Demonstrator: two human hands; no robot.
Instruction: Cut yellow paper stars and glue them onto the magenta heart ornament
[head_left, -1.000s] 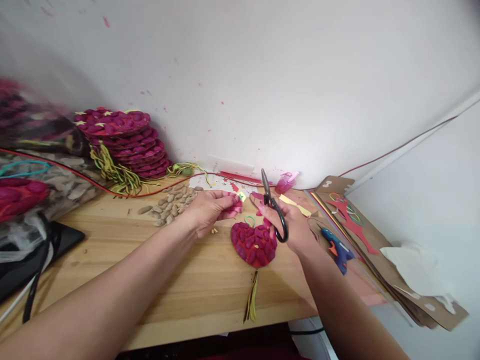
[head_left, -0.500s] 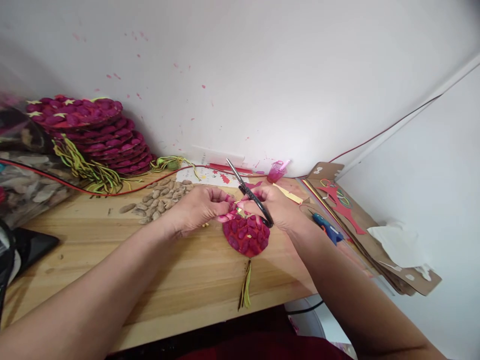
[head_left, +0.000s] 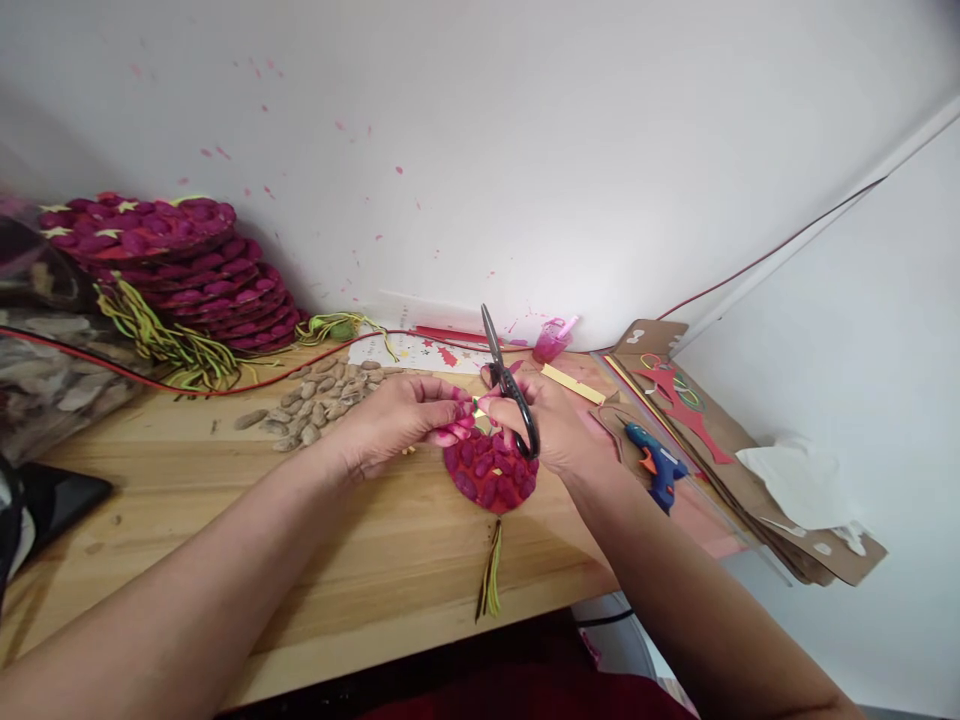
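My left hand is closed, thumb and fingertips pinching a small pale-yellow paper piece. Black-handled scissors hang on my right hand, blades pointing up and away from me. Thumb and fingers of that hand also meet at the yellow piece, close to the left fingertips. Both hands' fingertips carry magenta stains. Just below lies a round ornament covered in magenta-painted peanuts, its upper part hidden by my hands. One small yellow bit rests on it, and a yellow-green and dark tassel trails from its near edge.
At left stand a stack of similar magenta ornaments and a plastic bag. Loose peanuts lie behind my left wrist. To the right are a blue glue gun, cardboard and a pink cup. A red cable crosses the back.
The scissors have swung more upright in my right hand. My fingers stay together at the yellow piece, which shows slightly more. The view has shifted a little, showing more of the glue gun.
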